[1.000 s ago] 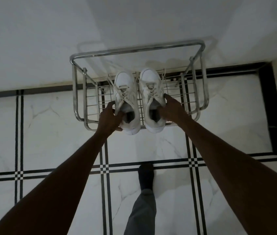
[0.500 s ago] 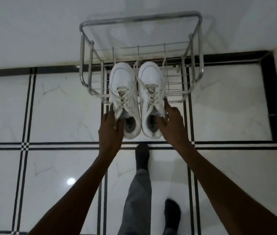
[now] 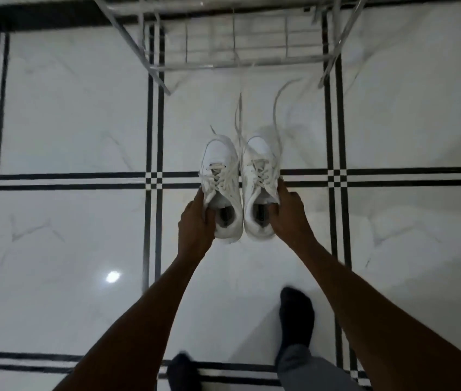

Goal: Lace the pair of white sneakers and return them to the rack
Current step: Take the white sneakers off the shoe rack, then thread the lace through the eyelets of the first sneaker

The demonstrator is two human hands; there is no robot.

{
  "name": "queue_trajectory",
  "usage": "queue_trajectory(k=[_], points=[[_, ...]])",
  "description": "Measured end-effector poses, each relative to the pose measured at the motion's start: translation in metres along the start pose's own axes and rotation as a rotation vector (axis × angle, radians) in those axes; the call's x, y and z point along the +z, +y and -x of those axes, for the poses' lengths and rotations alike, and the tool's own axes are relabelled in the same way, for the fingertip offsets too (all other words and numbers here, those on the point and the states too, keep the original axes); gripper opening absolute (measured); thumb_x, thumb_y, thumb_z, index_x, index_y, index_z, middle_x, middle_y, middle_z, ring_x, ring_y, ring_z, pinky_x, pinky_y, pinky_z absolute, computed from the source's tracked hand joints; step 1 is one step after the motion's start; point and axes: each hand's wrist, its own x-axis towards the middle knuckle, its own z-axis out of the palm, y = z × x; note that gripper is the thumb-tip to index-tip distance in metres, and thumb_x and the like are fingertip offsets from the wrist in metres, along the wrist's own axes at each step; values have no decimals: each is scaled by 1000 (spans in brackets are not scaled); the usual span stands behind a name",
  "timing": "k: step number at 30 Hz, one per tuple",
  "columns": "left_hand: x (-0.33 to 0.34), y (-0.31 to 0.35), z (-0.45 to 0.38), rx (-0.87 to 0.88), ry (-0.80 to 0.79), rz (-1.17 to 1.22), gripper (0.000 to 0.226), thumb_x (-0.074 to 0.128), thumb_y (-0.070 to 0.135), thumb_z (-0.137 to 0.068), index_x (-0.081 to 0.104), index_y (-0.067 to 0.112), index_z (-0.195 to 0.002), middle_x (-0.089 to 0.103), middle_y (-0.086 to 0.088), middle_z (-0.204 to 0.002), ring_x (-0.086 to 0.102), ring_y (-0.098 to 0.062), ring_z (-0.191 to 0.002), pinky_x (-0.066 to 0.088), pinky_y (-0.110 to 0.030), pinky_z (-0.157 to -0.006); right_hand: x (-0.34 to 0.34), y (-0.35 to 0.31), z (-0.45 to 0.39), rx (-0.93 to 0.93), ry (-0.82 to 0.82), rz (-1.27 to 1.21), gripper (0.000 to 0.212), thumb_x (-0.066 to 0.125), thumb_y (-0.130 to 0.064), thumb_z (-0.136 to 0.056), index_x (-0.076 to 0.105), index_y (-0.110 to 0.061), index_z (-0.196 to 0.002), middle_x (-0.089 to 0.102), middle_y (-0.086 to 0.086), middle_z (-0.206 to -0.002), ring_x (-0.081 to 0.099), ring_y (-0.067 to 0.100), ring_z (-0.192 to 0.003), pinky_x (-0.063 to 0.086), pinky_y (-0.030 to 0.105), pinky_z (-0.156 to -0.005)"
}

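1. Left hand point(image 3: 195, 221) has the left sneaker point(image 3: 221, 187) by the outer side of its collar, fingers clamped on the rim near the heel.
2. Right hand point(image 3: 288, 218) grips the right sneaker point(image 3: 259, 182) the same way, thumb tucked inside the opening.
3. Both shoes hang side by side, heels touching, toes pointing away, over the white tile floor point(image 3: 68, 122).
4. Loose laces point(image 3: 276, 108) fly up off the toes.
5. The wire rack point(image 3: 235, 55) sits at the top, well apart from the shoes.

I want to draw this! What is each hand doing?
Left hand: closed, holding the left sneaker.
Right hand: closed, holding the right sneaker.
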Motion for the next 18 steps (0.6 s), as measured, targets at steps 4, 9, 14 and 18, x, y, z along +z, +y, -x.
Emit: queue_trajectory(k=[4,9,14,18], points=[[50,-65,-7,-19,-7,-7,59,40,39,-91,44,31,-149,72,-6,-115,71,-29,-97,62,-54,-78,53,53,-12,72,-33,69,61,50,-16,-97,31,-16,-154,56,31,-112,54,47,-109,48,48,-96],[80,-111,-8,-55,-3,9,48,45,33,-97,44,25,-144,70,-8,-115,71,-32,-96,62,-56,-78,85,94,-17,84,-66,97,62,52,-15,-94,33,-17,-153,60,28,-111,59,43,-107,50,45,-92],[79,-118,-2,-118,8,56,56,57,56,-93,46,36,-145,70,-4,-118,68,-25,-106,60,-49,-87,81,71,20,-37,227,139,46,66,-14,-90,53,-8,-133,53,17,-127,51,28,-119,50,32,-92],[70,-111,-9,-73,72,144,58,63,64,-89,63,28,-135,65,-3,-120,61,-28,-115,55,-44,-96,94,32,28,-215,186,98,17,64,-15,-92,59,-12,-75,58,3,-75,52,11,-69,40,21,-68]])
